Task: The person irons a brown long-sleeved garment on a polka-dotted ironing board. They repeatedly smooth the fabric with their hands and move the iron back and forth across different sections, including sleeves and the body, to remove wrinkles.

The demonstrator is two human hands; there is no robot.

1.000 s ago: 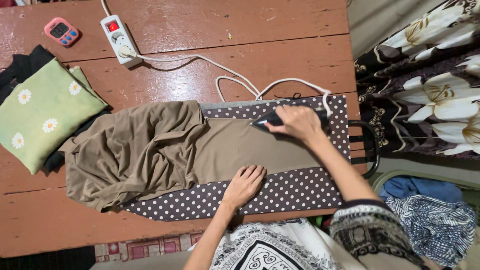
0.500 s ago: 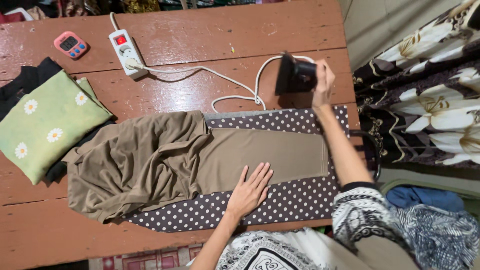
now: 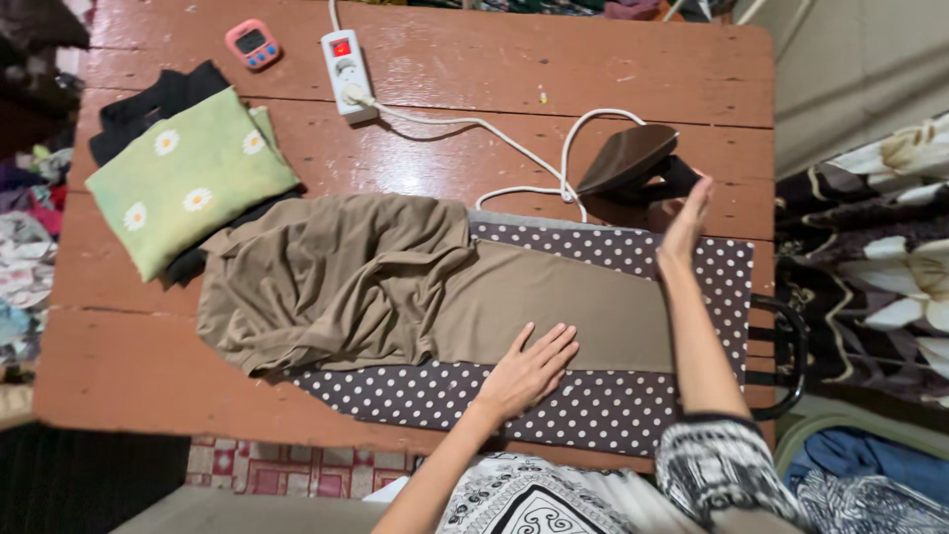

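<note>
The brown garment point(image 3: 415, 287) lies across the polka-dot ironing pad point(image 3: 554, 405), one leg smoothed flat along the pad and the rest bunched in folds past the pad's left end on the red wooden table point(image 3: 148, 366). The left hand point(image 3: 529, 368) rests flat on the garment's near edge, fingers spread and holding nothing. The right hand point(image 3: 685, 220) hovers over the pad's far right corner, fingers straight and open, just beside the dark iron point(image 3: 633, 163) but not gripping it. The iron stands tipped up on the table beyond the pad, its soleplate facing left. Its white cord point(image 3: 494, 133) loops across the boards between the pad and the white power strip point(image 3: 346, 61). Left of the garment, touching its bunched end, sits a folded green cloth with daisies point(image 3: 183, 178) on dark clothing. A pink timer point(image 3: 251, 44) lies beside the power strip.
</note>
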